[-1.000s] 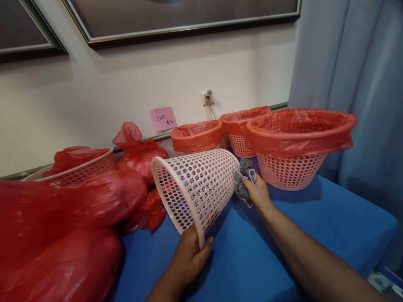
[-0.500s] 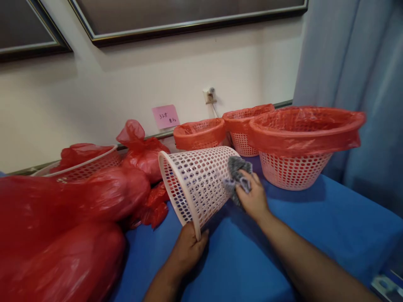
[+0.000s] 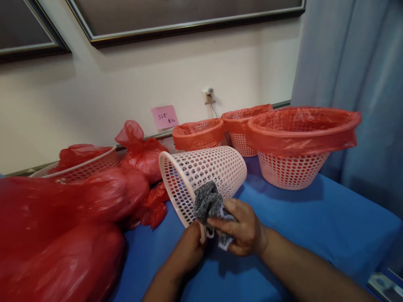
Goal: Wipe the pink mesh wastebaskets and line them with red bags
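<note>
A pale pink plastic basket (image 3: 217,167) full of round holes lies tipped on its side, its mouth facing left. My left hand (image 3: 189,247) is closed around the lower part of its rim. In my right hand (image 3: 245,226) is a bunched grey cloth (image 3: 208,201) with white edging, pressed against the outside of the basket close to the rim. The cloth and my right fingers hide part of the rim beside my left hand.
Red plastic bags (image 3: 75,251) crowd the left, near a white basket (image 3: 94,161). Along the wall stand several baskets lined with red bags, a large one (image 3: 292,167) at right. Underneath is a blue tablecloth (image 3: 340,226). A pink note (image 3: 164,117) hangs on the wall.
My right hand has brought the cloth from the basket's bottom end down and left to near the rim. My left hand keeps its hold, and the basket has hardly moved.
</note>
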`<control>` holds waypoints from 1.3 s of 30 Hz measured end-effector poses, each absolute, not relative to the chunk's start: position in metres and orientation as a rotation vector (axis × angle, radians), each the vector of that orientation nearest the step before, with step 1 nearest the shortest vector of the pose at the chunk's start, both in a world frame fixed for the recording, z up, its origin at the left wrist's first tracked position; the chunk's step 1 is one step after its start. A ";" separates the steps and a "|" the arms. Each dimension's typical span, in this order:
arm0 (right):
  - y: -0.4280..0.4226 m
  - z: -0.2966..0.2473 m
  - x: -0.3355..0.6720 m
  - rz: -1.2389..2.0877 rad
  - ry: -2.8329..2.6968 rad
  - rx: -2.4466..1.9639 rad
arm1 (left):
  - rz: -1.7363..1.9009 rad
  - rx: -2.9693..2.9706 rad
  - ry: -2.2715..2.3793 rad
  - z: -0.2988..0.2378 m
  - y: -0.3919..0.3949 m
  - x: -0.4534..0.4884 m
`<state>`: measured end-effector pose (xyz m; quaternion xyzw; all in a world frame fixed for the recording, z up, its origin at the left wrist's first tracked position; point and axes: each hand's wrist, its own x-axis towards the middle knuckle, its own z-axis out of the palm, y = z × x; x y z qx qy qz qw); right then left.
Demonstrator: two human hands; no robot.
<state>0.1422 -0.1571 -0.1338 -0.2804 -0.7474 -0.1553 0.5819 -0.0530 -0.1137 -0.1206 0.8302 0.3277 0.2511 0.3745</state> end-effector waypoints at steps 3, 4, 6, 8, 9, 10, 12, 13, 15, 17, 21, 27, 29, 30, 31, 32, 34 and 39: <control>-0.131 -0.142 0.165 -0.176 -1.365 -1.052 | 0.610 2.239 0.774 -0.118 -0.110 -0.054; -0.119 -0.144 0.177 -0.079 -1.198 -1.207 | 0.607 2.269 0.764 -0.117 -0.109 -0.054; -0.100 -0.148 0.200 0.110 -0.931 -1.427 | 0.583 2.315 0.745 -0.116 -0.106 -0.054; -0.092 -0.148 0.213 0.201 -0.825 -1.507 | 0.565 2.349 0.723 -0.117 -0.103 -0.053; -0.093 -0.147 0.214 0.189 -0.852 -1.491 | 0.564 2.362 0.713 -0.118 -0.101 -0.052; -0.097 -0.145 0.211 0.141 -0.929 -1.441 | 0.565 2.373 0.708 -0.119 -0.099 -0.051; -0.114 -0.141 0.194 -0.027 -1.188 -1.259 | 0.566 2.390 0.722 -0.121 -0.095 -0.049; -0.124 -0.138 0.184 -0.110 -1.341 -1.136 | 0.565 2.395 0.744 -0.122 -0.095 -0.049; -0.143 -0.134 0.163 -0.223 -1.593 -0.898 | 0.590 2.374 0.809 -0.123 -0.097 -0.049; -0.156 -0.130 0.149 -0.275 -1.732 -0.741 | 0.639 2.270 0.845 -0.123 -0.104 -0.050; -0.161 -0.125 0.143 -0.289 -1.839 -0.628 | 0.800 1.963 0.844 -0.120 -0.119 -0.051; -0.131 -0.134 0.168 -0.073 -1.379 -0.955 | 0.844 1.869 0.852 -0.116 -0.122 -0.055; -0.118 -0.135 0.183 0.174 -1.019 -1.092 | 0.846 1.857 0.860 -0.115 -0.121 -0.055; -0.114 -0.134 0.190 0.337 -0.863 -1.101 | 0.837 1.857 0.863 -0.115 -0.121 -0.055; -0.112 -0.133 0.195 0.505 -0.738 -1.078 | 0.830 1.858 0.866 -0.115 -0.121 -0.055; -0.111 -0.132 0.199 0.659 -0.646 -1.033 | 0.828 1.858 0.867 -0.116 -0.121 -0.055; -0.113 -0.128 0.202 0.855 -0.562 -0.943 | 0.844 1.842 0.865 -0.117 -0.119 -0.056; -0.116 -0.131 0.201 0.633 -0.716 -1.111 | 0.880 1.799 0.872 -0.122 -0.116 -0.060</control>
